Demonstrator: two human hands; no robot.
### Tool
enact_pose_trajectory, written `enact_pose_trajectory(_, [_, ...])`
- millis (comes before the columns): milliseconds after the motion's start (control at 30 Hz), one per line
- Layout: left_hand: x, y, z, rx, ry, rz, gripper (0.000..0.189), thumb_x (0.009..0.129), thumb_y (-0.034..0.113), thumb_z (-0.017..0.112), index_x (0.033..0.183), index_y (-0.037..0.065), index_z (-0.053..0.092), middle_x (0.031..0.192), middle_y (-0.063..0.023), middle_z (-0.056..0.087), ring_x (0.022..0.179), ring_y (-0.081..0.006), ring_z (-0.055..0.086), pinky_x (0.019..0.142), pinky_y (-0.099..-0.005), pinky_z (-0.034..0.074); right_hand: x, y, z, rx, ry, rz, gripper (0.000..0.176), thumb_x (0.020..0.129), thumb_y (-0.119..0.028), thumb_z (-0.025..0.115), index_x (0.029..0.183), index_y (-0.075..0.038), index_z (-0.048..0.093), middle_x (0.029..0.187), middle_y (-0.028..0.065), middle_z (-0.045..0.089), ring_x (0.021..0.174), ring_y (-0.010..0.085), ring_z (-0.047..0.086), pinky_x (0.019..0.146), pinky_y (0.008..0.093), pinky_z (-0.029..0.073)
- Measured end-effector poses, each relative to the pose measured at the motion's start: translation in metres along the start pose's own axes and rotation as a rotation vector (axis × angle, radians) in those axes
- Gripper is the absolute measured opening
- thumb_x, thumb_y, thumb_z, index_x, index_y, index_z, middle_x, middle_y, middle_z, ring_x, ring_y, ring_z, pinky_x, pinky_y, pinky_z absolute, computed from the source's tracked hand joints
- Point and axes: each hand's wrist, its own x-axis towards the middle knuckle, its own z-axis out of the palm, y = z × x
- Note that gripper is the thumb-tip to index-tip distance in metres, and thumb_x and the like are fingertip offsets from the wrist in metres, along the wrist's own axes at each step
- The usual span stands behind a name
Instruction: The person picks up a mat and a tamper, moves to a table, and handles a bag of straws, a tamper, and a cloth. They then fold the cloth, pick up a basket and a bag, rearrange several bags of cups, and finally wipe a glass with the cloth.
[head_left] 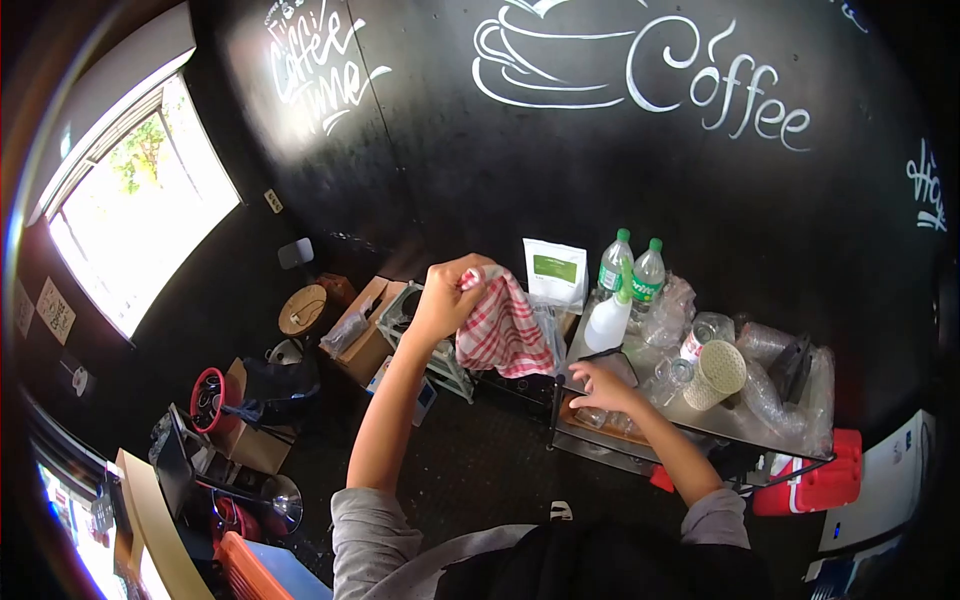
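My left hand (452,295) is raised, its fingers closed on the top of a red and white checked cloth (500,330) that hangs down to the right. Lower and to the right, my right hand (602,388) reaches over the front left corner of a metal table (680,412), fingers apart and curved. Nothing shows between them. Just behind that hand lies a dark flat item (612,364), partly covered. A clear glass (672,378) stands to its right, and a white spray bottle (610,320) with a green top is further back.
Two green-capped bottles (648,268) and a white pouch (556,272) stand at the back. A woven-patterned cup (716,375) and plastic-wrapped items (775,385) crowd the table's right. A red cooler (830,475) sits below; a cardboard box (362,335) is left.
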Motion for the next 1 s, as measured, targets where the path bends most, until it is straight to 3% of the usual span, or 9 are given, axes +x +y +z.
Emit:
enact_pose_trajectory(133, [-0.001, 0.012, -0.003, 0.124, -0.248, 0.032, 0.023, 0.067, 0.001, 0.059, 0.090, 0.002, 0.063, 0.079, -0.0134, 0.064, 0.073, -0.0294, 0.063, 0.068, -0.0325, 0.049, 0.010, -0.044, -0.024, 0.169, 0.195, -0.230, 0.099, 0.056, -0.026, 0.084, 0.136, -0.006, 0.030, 0.131, 0.0134, 0.042, 0.116, 0.0215, 0.046, 0.095, 0.0334, 0.038])
enact_pose_trajectory(233, [0.000, 0.022, 0.004, 0.176, -0.309, 0.044, 0.020, 0.065, 0.008, 0.066, 0.084, 0.003, 0.062, 0.076, -0.0141, 0.063, 0.073, -0.0317, 0.061, 0.066, -0.0354, 0.049, 0.031, -0.081, -0.021, 0.271, 0.069, -0.481, 0.103, 0.057, -0.029, 0.084, 0.137, -0.004, 0.025, 0.138, 0.0159, 0.034, 0.125, 0.0230, 0.035, 0.101, 0.0364, 0.031])
enact_pose_trajectory(333, [-0.001, 0.011, 0.001, 0.241, -0.336, 0.033, 0.024, 0.067, 0.016, 0.069, 0.087, 0.005, 0.060, 0.076, -0.0127, 0.062, 0.071, -0.0308, 0.061, 0.065, -0.0359, 0.049, 0.040, -0.097, 0.006, 0.402, -0.313, -0.296, 0.068, 0.073, -0.031, 0.075, 0.125, -0.002, 0.043, 0.118, 0.0105, 0.054, 0.105, 0.0182, 0.053, 0.092, 0.0335, 0.041])
enact_pose_trajectory(467, [-0.019, -0.026, -0.010, 0.580, 0.050, 0.007, 0.049, 0.069, 0.017, 0.071, 0.111, 0.003, 0.050, 0.105, -0.0145, 0.056, 0.094, -0.0312, 0.057, 0.081, -0.0390, 0.046, 0.052, -0.101, 0.033, 0.537, -0.230, -0.169, 0.043, 0.084, -0.033, 0.063, 0.113, -0.002, 0.054, 0.103, 0.0072, 0.061, 0.094, 0.0153, 0.057, 0.085, 0.0305, 0.045])
enact_pose_trajectory(533, [-0.048, -0.031, -0.008, 0.314, -0.059, -0.105, 0.050, 0.070, 0.018, 0.071, 0.111, 0.000, 0.050, 0.107, -0.0166, 0.056, 0.100, -0.0327, 0.055, 0.085, -0.0397, 0.044, 0.061, -0.098, 0.038, 0.518, -0.268, -0.155, 0.036, 0.088, -0.033, 0.057, 0.107, -0.002, 0.058, 0.098, 0.0058, 0.062, 0.092, 0.0140, 0.057, 0.082, 0.0303, 0.046])
enact_pose_trajectory(733, [-0.125, -0.031, 0.025, 0.089, -0.395, -0.395, 0.100, 0.053, 0.035, 0.083, 0.132, 0.000, 0.033, 0.131, -0.0186, 0.043, 0.119, -0.0316, 0.044, 0.101, -0.0379, 0.036, 0.099, -0.079, 0.072, 0.590, -0.385, -0.165, 0.024, 0.089, -0.026, 0.056, 0.099, -0.004, 0.059, 0.091, 0.0020, 0.062, 0.085, 0.0085, 0.055, 0.075, 0.0266, 0.045])
enact_pose_trajectory(867, [-0.152, -0.070, 0.015, -0.034, -0.473, -0.583, 0.096, 0.054, 0.031, 0.082, 0.131, -0.002, 0.034, 0.115, -0.0180, 0.056, 0.106, -0.0305, 0.055, 0.092, -0.0363, 0.043, 0.122, -0.092, 0.093, 0.673, -0.517, -0.087, 0.022, 0.088, -0.021, 0.058, 0.101, -0.004, 0.058, 0.090, 0.0001, 0.061, 0.082, 0.0057, 0.053, 0.074, 0.0249, 0.045])
enact_pose_trajectory(900, [-0.159, -0.079, 0.011, -0.018, -0.386, -0.513, 0.087, 0.054, 0.026, 0.079, 0.127, -0.001, 0.040, 0.097, -0.0192, 0.063, 0.092, -0.0302, 0.062, 0.082, -0.0361, 0.048, 0.130, -0.097, 0.097, 0.617, -0.572, -0.192, 0.025, 0.084, -0.020, 0.062, 0.101, -0.003, 0.058, 0.090, 0.0021, 0.062, 0.081, 0.0069, 0.055, 0.073, 0.0253, 0.046])
enact_pose_trajectory(1000, [-0.176, -0.113, -0.018, -0.105, -0.385, -0.576, 0.076, 0.058, 0.024, 0.078, 0.122, 0.000, 0.046, 0.098, -0.0190, 0.063, 0.092, -0.0269, 0.062, 0.082, -0.0340, 0.048, 0.152, -0.113, 0.105, 0.596, -0.730, -0.267, 0.040, 0.072, -0.014, 0.072, 0.105, 0.000, 0.056, 0.093, 0.0063, 0.064, 0.081, 0.0093, 0.057, 0.075, 0.0270, 0.047])
